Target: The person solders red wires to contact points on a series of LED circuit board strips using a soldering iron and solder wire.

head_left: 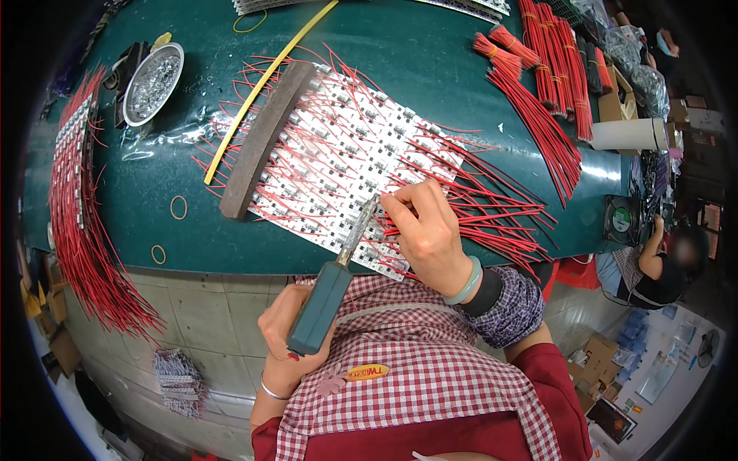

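My left hand [283, 329] is wrapped round the dark green handle of a soldering iron [319, 307], whose metal shaft points up and away over a panel of white circuit boards [327, 173]. Close by the iron's tip, my right hand [432, 238] pinches a thin red wire against the boards; the wire's end is hidden at the fingertips. Many red wires [492, 223] fan out to the right from the panel, and others stick up across its left part. A dark brown bar [265, 146] lies across the panel's left side.
A yellow strip [265, 81] lies beyond the bar. At the far left stand a metal bowl [154, 84] of shiny bits and a stack of wired boards [73, 161] overhanging the edge. Red wire bundles [557, 61] lie far right. Another person [665, 261] sits at the right.
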Tool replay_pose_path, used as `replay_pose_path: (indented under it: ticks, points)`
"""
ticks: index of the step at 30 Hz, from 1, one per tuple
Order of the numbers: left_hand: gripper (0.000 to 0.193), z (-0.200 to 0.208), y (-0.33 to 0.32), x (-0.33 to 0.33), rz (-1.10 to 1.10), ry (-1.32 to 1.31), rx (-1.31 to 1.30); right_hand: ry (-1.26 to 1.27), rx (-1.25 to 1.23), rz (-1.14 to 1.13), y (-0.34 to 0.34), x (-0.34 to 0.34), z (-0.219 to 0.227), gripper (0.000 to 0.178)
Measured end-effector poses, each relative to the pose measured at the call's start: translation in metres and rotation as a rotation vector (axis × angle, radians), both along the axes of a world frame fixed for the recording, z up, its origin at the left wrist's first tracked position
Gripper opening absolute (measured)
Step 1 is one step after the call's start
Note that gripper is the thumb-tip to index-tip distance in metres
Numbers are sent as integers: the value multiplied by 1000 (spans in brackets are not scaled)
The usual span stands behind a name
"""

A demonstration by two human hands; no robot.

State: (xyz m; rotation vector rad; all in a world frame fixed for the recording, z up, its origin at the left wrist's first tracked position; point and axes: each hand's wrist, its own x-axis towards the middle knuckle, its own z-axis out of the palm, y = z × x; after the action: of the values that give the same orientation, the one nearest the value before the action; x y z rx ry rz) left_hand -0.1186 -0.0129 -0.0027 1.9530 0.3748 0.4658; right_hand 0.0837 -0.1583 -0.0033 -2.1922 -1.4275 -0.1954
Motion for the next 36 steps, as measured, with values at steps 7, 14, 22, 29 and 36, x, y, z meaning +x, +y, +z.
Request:
replay_pose_path:
  ticks: [7, 14, 22, 29, 36]
  points:
    - [18, 7, -1, -5, 21, -15, 21, -1, -2, 0, 0, 0, 1, 31]
    - [22, 4, -5, -10, 79, 42, -74, 0, -10, -7, 0, -1, 1, 32]
    - [23, -17, -13, -24, 175, 31, -128, 101, 134, -1, -14, 3, 1, 47]
    - [24, -31, -17, -32, 247, 55, -186, 32, 101, -76, -11, -5, 0, 62]
    - [21, -30, -17, -31, 247, 50, -190, 109, -20, -72, -11, -12, 2, 63]
